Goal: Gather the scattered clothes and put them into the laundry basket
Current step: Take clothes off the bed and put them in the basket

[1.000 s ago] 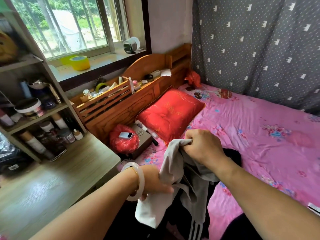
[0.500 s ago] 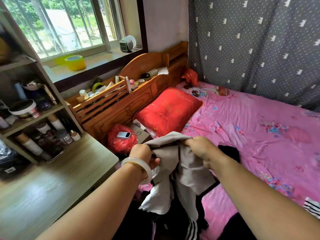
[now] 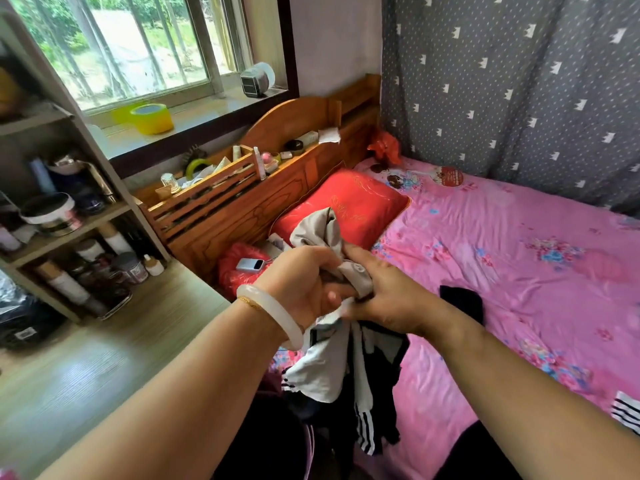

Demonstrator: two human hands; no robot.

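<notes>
Both my hands hold a bundle of clothes above the near edge of the bed. My left hand [image 3: 304, 282], with a white bangle on its wrist, grips a grey garment [image 3: 320, 230] that bunches up above my fingers. My right hand [image 3: 384, 299] pinches the same grey cloth from the right. Under the hands hang a pale grey piece [image 3: 322, 368] and a black garment with white stripes [image 3: 372, 420]. A small black garment [image 3: 462, 301] lies on the pink sheet to the right. No laundry basket is in view.
The bed has a pink flowered sheet [image 3: 519, 258], a red pillow [image 3: 356, 206] and a wooden headboard [image 3: 249, 202] cluttered with small items. A wooden desk [image 3: 86, 368] and shelf [image 3: 62, 216] of jars stand at the left. A striped black cloth [image 3: 627, 412] lies at the right edge.
My left hand rose from the hanging grey cloth and closed in next to my right hand. The garment is now bunched between both hands instead of spread.
</notes>
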